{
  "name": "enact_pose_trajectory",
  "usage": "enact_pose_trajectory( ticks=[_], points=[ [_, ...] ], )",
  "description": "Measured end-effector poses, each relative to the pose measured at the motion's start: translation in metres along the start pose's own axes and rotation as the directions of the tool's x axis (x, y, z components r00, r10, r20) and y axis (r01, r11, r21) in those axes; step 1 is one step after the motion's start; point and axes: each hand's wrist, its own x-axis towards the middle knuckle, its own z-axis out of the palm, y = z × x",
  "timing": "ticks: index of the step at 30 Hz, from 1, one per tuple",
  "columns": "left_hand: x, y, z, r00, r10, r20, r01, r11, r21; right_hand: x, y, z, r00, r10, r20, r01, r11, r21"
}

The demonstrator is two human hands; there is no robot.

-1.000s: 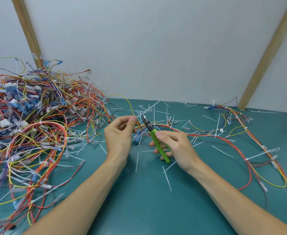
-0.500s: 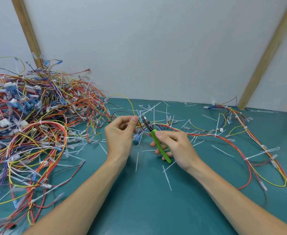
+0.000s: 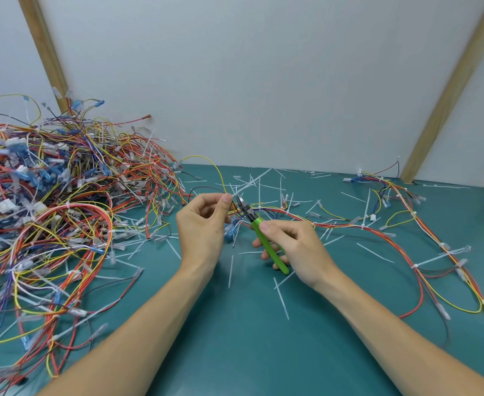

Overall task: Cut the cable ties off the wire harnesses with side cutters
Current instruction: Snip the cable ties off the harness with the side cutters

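White wall panels (image 3: 263,81) with wooden battens (image 3: 446,92) behind a teal tabletop (image 3: 249,338).

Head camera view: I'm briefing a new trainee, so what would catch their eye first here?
The big tangled pile of wire harnesses heaped on the left of the green table. At centre, the right hand grips green-handled side cutters beside wires pinched in the left hand. Cut white cable ties litter the table behind the hands.

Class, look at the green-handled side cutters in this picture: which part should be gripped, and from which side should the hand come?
Grip the side cutters by the green handles, coming from the near right, as the right hand does. The handles slant toward the person, while the dark metal tip points up-left at the wires pinched by the left hand, so that end must stay free.
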Motion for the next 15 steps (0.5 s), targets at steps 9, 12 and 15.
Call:
enact_pose_trajectory(
  ticks=[9, 12, 15],
  points=[
    [-0.0033, 0.0011, 0.0017, 0.999, 0.032, 0.042, -0.033, 0.999, 0.009, 0.0000, 0.0007, -0.0001, 1.000, -0.008, -0.017, 0.008, 1.000, 0.009],
    [-0.0031, 0.0014, 0.0014, 0.998, 0.039, 0.048, -0.040, 0.999, 0.007, -0.0002, 0.0007, 0.0008, 1.000, -0.012, -0.022, 0.012, 1.000, -0.002],
    [-0.0022, 0.0005, 0.0009, 0.996, 0.040, 0.078, -0.041, 0.999, 0.014, 0.0002, 0.0007, 0.0010, 0.999, -0.015, -0.029, 0.014, 1.000, -0.010]
  ],
)
